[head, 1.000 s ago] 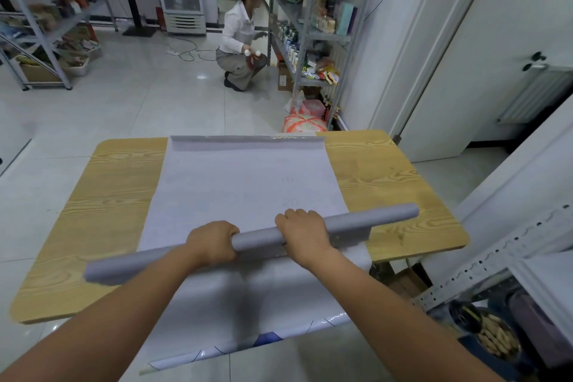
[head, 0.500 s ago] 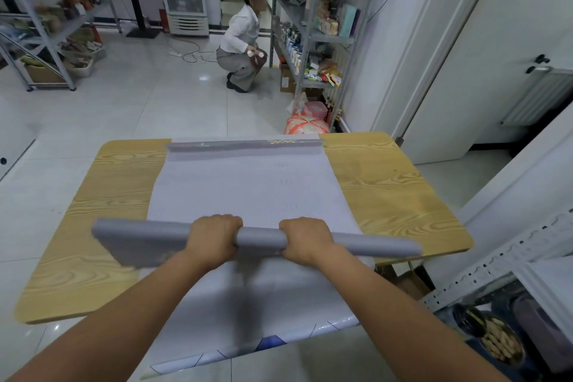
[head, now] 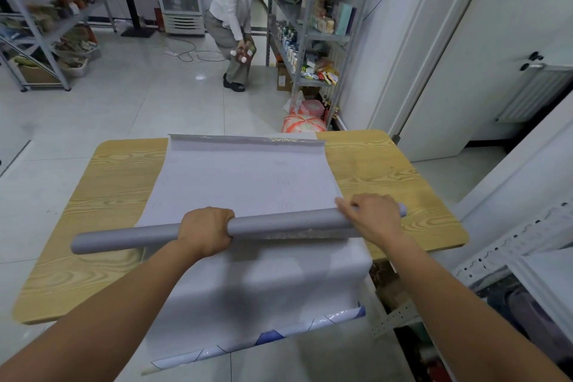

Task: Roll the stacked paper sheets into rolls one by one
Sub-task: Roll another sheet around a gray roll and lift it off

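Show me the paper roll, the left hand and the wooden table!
paper roll [head: 279, 224]: head view, on its bare grey middle.
left hand [head: 206, 232]: head view, on the back of the hand gripping the roll.
wooden table [head: 93, 195]: head view, on bare wood near its left edge.
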